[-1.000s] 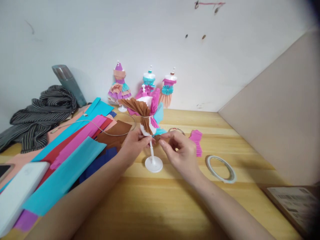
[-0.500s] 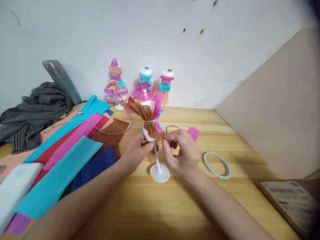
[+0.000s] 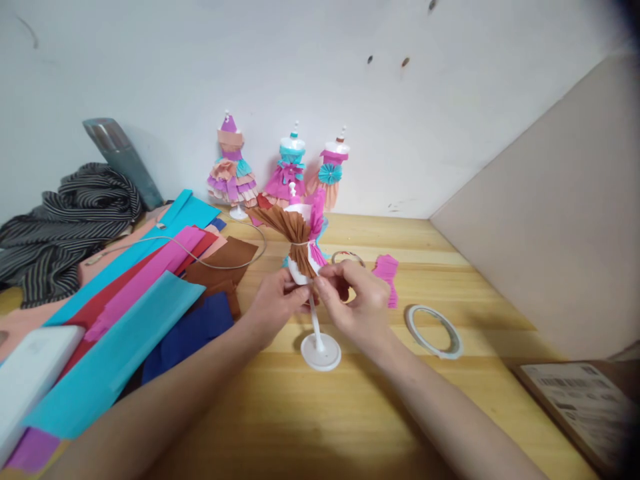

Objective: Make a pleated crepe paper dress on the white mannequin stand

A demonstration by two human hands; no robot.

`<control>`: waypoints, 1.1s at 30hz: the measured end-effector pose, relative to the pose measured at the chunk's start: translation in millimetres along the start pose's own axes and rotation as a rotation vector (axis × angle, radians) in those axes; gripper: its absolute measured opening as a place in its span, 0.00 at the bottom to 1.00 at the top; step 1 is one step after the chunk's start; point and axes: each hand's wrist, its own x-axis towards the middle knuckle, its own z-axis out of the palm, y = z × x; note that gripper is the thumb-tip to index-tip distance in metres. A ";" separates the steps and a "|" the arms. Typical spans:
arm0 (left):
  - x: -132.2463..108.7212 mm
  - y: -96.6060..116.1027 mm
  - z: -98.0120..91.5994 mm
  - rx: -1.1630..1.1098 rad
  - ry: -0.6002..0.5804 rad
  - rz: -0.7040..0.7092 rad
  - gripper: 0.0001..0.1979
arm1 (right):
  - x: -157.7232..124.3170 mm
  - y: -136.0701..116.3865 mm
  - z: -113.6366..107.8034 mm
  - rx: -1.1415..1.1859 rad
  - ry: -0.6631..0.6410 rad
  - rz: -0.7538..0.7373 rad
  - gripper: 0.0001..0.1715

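A small white mannequin (image 3: pixel 295 270) on a round-based stand (image 3: pixel 321 351) is held between my hands. Pleated brown crepe paper (image 3: pixel 296 230) wraps its front, cinched at the waist by a thin light tie (image 3: pixel 301 243). Pink crepe paper (image 3: pixel 317 215) covers its right side. My left hand (image 3: pixel 280 300) is closed around the mannequin's lower edge, with some fingers hidden behind it. My right hand (image 3: pixel 357 290) pinches the lower end of the brown crepe paper at the mannequin's bottom right.
Three dressed mini mannequins (image 3: pixel 232 160) stand against the wall. A tape roll (image 3: pixel 434 331) and a pink paper scrap (image 3: pixel 386 277) lie right. Coloured paper sheets (image 3: pixel 115 360), a white box-shaped object (image 3: pixel 37 373), striped cloth (image 3: pixel 75 227) and a bottle (image 3: pixel 123 160) fill the left; a labelled carton (image 3: pixel 575 407) sits right.
My right hand has moved slightly left, drawing the brown paper's lower end inward, so it looks narrower below the tie. More of the white mannequin and the pink scrap shows.
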 end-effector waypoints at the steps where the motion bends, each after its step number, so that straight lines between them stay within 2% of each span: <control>1: -0.3 -0.1 0.2 -0.004 0.014 0.001 0.16 | -0.1 -0.4 1.1 0.008 -0.011 0.013 0.06; 4: -0.5 -0.1 0.9 0.001 0.023 -0.004 0.15 | -0.2 -1.0 3.6 0.021 -0.028 0.040 0.09; 7: 0.3 1.0 1.7 0.031 0.025 -0.013 0.13 | 0.1 0.4 2.2 -0.039 0.018 0.014 0.10; 13: 0.4 5.6 2.2 0.090 0.069 -0.056 0.12 | 1.7 12.4 -4.6 -0.269 0.118 -0.289 0.08; 17: -1.0 8.2 1.8 0.080 0.059 -0.069 0.12 | 5.1 18.9 -4.0 -0.347 0.090 -0.361 0.09; 20: -1.0 7.2 1.1 0.068 0.010 -0.045 0.14 | 6.7 17.4 -3.5 -0.285 0.044 -0.310 0.10; 29: 3.1 -1.1 -5.4 0.024 -0.085 0.013 0.16 | 10.8 11.3 -10.5 0.006 -0.087 -0.029 0.09; 31: 3.5 -0.6 -7.7 0.017 -0.105 0.024 0.15 | 11.9 16.7 -11.9 0.051 -0.084 0.049 0.11; 33: 4.5 -0.3 -10.8 0.005 -0.142 0.034 0.15 | 14.2 27.1 -12.6 0.095 -0.001 0.167 0.11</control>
